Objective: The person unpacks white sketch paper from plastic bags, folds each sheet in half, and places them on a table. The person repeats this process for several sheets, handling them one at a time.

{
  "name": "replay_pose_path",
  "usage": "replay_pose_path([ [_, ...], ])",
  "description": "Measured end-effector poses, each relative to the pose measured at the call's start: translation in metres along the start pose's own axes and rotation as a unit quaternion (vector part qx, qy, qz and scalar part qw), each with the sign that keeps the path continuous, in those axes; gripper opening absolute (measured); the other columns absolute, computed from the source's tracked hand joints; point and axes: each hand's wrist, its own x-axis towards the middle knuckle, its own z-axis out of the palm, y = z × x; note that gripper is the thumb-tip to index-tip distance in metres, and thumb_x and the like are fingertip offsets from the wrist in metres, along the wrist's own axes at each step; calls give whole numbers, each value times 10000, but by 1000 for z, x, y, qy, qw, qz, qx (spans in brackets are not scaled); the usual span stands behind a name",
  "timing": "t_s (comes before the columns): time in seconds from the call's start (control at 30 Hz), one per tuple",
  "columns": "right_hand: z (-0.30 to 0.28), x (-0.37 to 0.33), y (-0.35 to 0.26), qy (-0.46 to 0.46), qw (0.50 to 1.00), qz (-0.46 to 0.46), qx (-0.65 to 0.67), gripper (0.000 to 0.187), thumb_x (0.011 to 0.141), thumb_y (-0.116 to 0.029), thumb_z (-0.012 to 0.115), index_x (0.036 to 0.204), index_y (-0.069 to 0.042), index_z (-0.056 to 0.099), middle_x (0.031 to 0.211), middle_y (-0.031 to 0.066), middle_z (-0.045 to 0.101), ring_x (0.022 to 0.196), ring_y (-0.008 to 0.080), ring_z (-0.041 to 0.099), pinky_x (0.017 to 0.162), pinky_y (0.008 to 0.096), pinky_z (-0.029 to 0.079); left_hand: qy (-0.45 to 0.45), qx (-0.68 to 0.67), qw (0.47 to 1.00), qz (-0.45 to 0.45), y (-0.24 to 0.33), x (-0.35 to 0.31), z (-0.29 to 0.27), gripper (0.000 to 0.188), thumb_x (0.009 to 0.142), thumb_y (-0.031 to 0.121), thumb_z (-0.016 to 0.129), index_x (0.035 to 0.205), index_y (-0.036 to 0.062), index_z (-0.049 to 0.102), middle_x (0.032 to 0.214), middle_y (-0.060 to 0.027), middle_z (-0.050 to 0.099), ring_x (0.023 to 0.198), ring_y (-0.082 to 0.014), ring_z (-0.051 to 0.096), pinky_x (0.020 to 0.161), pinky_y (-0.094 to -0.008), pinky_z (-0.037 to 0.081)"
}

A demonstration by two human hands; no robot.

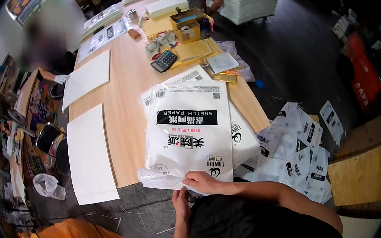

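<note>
Right now, our right hand (199,181) has its fingers closed on the near edge of the large white printed plastic packet (189,130), which overlaps similar packets (244,136) on the pale wooden worktop (126,107). Our left hand (181,203) is at that edge; we cannot tell whether its fingers grip. Left of the large packet lies a plain white rectangular sheet (91,155); beyond it, a dark button calculator (164,61).

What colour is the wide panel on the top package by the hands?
Black with white characters; the panel on the package shows best in the head view.
</note>
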Motion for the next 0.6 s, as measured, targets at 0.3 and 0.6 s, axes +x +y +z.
replay_pose_path([
  [0.3,-83,-87,70,253,963,73,-65,268,892,-250,699,900,-20,562,772,73,610,717,125,614,650,280,500,39,169,974,147,39,13,8,282,1003,248,543,936,-24,577,760,-70,642,609,-131,626,540,-271,539],
  [0.6,-75,-102,67,-37,910,241,334,322,932,-303,649,1141,-61,611,871,12,626,706,95,582,598,214,434,-122,-58,985,-104,41,17,11,265,1001,318,501,1126,86,528,1084,-71,630,924,-189,634,647,-316,528],
])
